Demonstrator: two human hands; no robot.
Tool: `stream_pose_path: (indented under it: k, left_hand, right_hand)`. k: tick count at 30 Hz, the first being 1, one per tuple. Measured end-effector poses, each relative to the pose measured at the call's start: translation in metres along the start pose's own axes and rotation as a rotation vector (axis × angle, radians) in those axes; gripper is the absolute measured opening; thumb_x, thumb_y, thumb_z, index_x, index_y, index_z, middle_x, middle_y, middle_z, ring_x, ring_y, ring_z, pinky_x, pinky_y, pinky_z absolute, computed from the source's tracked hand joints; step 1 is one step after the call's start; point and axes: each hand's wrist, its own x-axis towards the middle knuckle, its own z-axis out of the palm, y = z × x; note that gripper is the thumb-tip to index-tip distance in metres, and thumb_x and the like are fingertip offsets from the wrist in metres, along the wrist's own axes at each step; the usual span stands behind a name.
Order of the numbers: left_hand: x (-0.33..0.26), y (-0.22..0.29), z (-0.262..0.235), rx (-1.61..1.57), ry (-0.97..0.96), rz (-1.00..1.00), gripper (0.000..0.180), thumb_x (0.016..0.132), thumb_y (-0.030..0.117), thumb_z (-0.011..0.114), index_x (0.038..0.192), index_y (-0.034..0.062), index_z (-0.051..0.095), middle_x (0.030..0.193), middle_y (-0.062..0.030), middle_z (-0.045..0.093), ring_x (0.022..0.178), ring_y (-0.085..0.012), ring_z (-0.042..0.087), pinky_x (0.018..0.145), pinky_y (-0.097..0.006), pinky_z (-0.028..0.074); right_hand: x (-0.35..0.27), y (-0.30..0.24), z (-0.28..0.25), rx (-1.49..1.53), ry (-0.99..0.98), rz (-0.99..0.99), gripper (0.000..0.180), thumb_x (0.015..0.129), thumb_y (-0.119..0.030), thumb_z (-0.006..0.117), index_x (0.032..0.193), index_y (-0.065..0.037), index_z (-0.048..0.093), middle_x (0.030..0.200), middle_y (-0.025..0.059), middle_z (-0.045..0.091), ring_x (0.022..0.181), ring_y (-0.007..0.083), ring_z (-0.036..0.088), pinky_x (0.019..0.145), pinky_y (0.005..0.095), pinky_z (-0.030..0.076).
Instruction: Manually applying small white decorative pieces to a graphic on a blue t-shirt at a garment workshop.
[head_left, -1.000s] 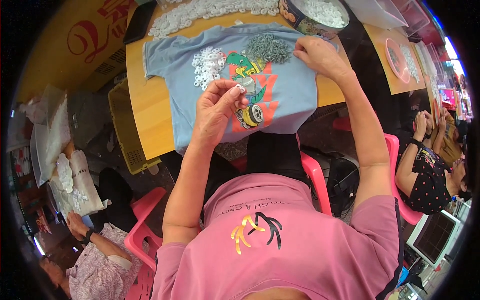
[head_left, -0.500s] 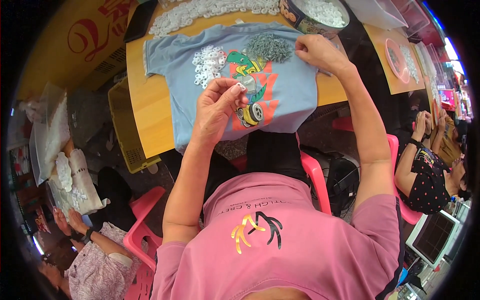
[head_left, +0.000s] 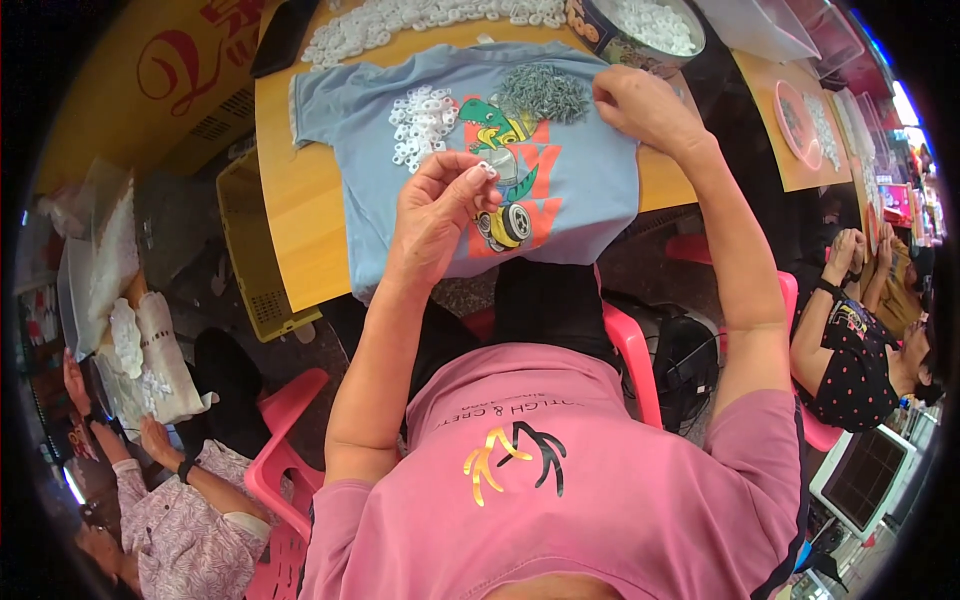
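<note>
The left hand (head_left: 440, 205) is raised over the blue T-shirt (head_left: 580, 190), fingertips pinching what looks like a small white ring (head_left: 487, 169). The right hand (head_left: 640, 105), fingers curled, picks at the grey pile (head_left: 545, 92).

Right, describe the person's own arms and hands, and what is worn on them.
Both arms are bare from the short pink sleeves of a T-shirt down to the fingers. The left hand and right hand wear no gloves, and no watch, bracelet or ring can be seen on either. The shirt bears a yellow and black mark on the chest under a line of small lettering.
</note>
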Motion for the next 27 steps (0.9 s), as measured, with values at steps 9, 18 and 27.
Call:
stream_pose_path:
  k: [9, 18, 27]
  left_hand:
    - [0.0, -0.001, -0.001, -0.011, -0.001, 0.0, 0.015, 0.093, 0.008, 0.063, 0.103, -0.0006, 0.057, 0.095, -0.0101, 0.064, 0.079, -0.0162, 0.063, 0.073, -0.028, 0.052]
    - [0.001, -0.001, 0.0, -0.002, 0.018, -0.002, 0.015, 0.093, 0.008, 0.062, 0.104, -0.0011, 0.057, 0.095, -0.0101, 0.065, 0.079, -0.016, 0.063, 0.073, -0.028, 0.052]
    - [0.001, -0.001, -0.001, -0.008, -0.005, 0.013, 0.015, 0.092, 0.007, 0.063, 0.104, -0.0009, 0.057, 0.094, -0.0098, 0.065, 0.079, -0.0158, 0.063, 0.072, -0.027, 0.053]
  right_hand:
    - [0.001, -0.011, -0.004, -0.03, -0.041, -0.006, 0.011, 0.08, -0.011, 0.057, 0.081, 0.0, 0.056, 0.082, 0.0164, 0.061, 0.083, 0.0365, 0.061, 0.072, 0.0445, 0.048]
    - [-0.002, -0.005, 0.015, -0.054, 0.171, -0.025, 0.011, 0.079, -0.009, 0.059, 0.081, 0.001, 0.057, 0.081, 0.0167, 0.063, 0.079, 0.0361, 0.062, 0.07, 0.044, 0.049]
    - [0.018, -0.008, -0.002, -0.165, -0.093, -0.006, 0.014, 0.078, -0.012, 0.059, 0.079, 0.002, 0.06, 0.075, 0.0192, 0.064, 0.076, 0.0382, 0.063, 0.07, 0.0439, 0.05]
